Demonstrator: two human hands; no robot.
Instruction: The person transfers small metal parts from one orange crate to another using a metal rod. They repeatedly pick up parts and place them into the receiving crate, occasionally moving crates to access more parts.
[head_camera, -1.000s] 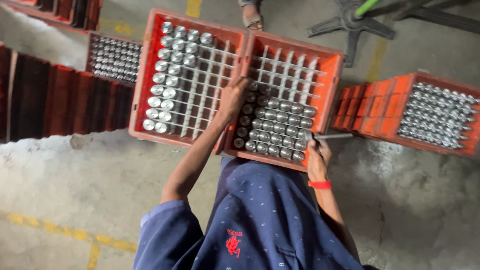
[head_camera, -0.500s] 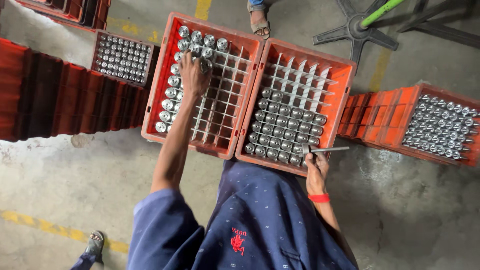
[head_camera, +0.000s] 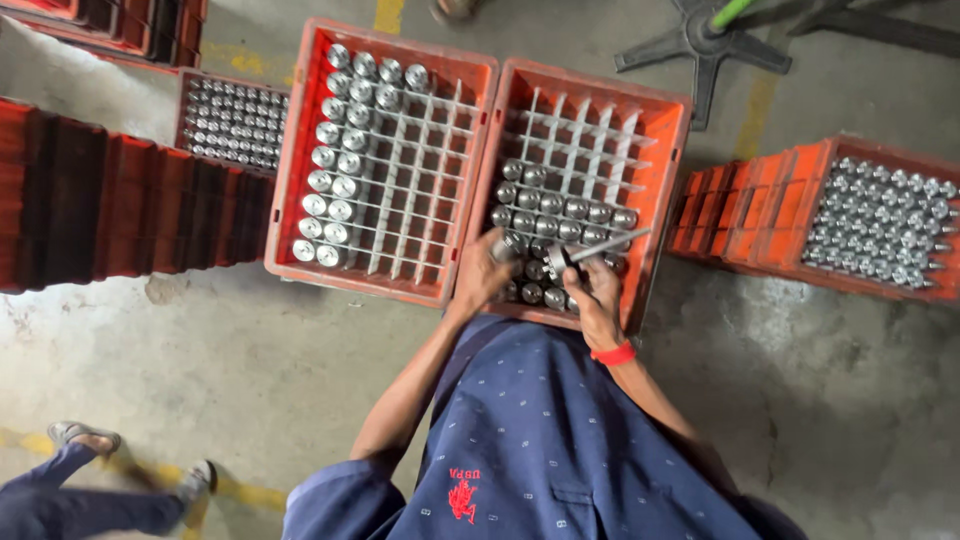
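Two orange divided crates stand side by side on the concrete floor. The left crate (head_camera: 455, 180) has shiny metal cylinders (head_camera: 335, 185) in its left columns and top row. The right crate (head_camera: 665, 170) holds cylinders (head_camera: 560, 205) in its nearer rows. My left hand (head_camera: 480, 275) is over the right crate's near left corner, closed on a metal cylinder (head_camera: 500, 245). My right hand (head_camera: 592, 290), with a red wristband, is just right of it and grips a thin metal rod (head_camera: 610, 243) that points right, beside another cylinder (head_camera: 557, 262).
A third orange crate (head_camera: 880, 220) full of cylinders sits at the right, and another (head_camera: 230, 120) at the upper left behind stacked orange crates (head_camera: 120, 215). A black star-shaped base (head_camera: 700, 45) lies at the top. Another person's feet (head_camera: 85, 440) are at the bottom left.
My left hand came back from the far end of the left crate to the right crate and now holds a cylinder. My right hand rose over the right crate with the rod.
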